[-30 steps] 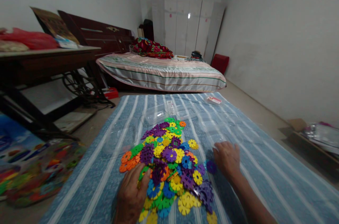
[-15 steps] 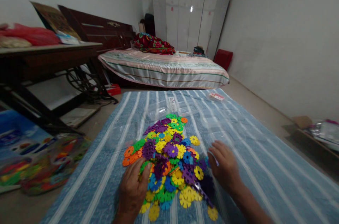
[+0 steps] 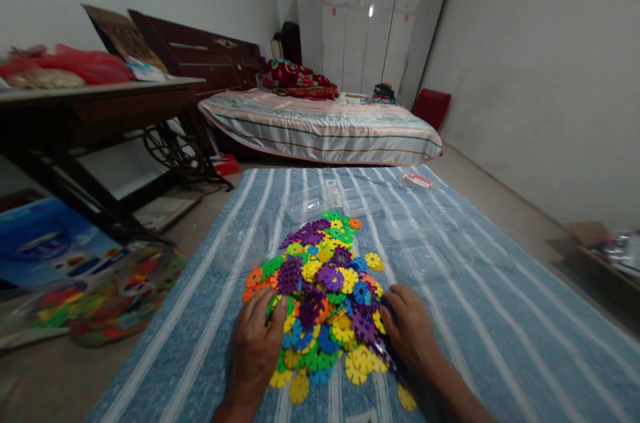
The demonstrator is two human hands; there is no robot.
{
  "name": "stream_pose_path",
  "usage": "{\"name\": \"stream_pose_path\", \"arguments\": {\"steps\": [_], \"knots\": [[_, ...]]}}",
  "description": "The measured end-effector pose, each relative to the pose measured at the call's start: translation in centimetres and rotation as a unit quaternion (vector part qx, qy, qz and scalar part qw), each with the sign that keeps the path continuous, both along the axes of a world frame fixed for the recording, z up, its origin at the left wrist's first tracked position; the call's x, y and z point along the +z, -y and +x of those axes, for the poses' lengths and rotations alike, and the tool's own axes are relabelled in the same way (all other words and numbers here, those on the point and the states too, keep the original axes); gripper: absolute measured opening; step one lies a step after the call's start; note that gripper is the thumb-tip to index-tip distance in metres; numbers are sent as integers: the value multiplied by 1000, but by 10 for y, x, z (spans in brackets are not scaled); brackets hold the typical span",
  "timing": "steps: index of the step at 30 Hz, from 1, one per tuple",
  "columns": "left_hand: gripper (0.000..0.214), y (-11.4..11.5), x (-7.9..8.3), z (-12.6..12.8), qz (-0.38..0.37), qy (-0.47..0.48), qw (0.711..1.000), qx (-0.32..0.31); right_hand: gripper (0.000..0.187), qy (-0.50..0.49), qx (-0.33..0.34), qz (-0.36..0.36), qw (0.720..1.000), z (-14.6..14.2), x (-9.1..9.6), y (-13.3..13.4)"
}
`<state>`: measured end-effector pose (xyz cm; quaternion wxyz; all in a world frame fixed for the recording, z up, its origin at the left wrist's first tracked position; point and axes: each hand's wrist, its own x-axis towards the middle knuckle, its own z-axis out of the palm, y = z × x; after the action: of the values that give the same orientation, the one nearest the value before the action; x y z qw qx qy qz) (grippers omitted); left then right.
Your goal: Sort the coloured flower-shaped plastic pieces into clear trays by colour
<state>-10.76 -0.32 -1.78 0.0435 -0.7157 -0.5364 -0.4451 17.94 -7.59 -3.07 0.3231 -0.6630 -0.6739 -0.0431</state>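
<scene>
A pile of flat plastic snowflake pieces [image 3: 325, 290] in purple, yellow, green, blue and orange lies on a blue striped cloth [image 3: 460, 303]. My left hand [image 3: 257, 346] rests flat against the pile's near left side, fingers stretched out over the pieces. My right hand [image 3: 407, 330] presses against the pile's near right side, fingers slightly curved and spread. Neither hand grips a piece. A clear plastic bag [image 3: 320, 200] lies just beyond the pile.
A bag of colourful toys [image 3: 120, 296] and a blue box [image 3: 50, 243] lie on the floor to the left. A dark table [image 3: 90, 110] stands at left, a bed [image 3: 325, 126] beyond the cloth, a small packet [image 3: 417, 180] at the cloth's far edge.
My right hand slid left from the open cloth up against the pile's right side. The left hand stayed on the pile. The view shifted slightly.
</scene>
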Motion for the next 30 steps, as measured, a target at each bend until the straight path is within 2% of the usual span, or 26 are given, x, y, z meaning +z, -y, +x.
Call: {"name": "stream_pose_path", "arguments": {"steps": [11,22,30], "knots": [[40,-1,1,-1,-65,66,996,19,19,-54,61,18,996,-10,-3,-1],[42,-5,-6,-5,-87,85,992,22,21,-45,69,39,996,-10,-2,-3],[38,-4,-1,-6,-100,105,989,25,21,-25,71,43,996,-9,-4,-4]]}}
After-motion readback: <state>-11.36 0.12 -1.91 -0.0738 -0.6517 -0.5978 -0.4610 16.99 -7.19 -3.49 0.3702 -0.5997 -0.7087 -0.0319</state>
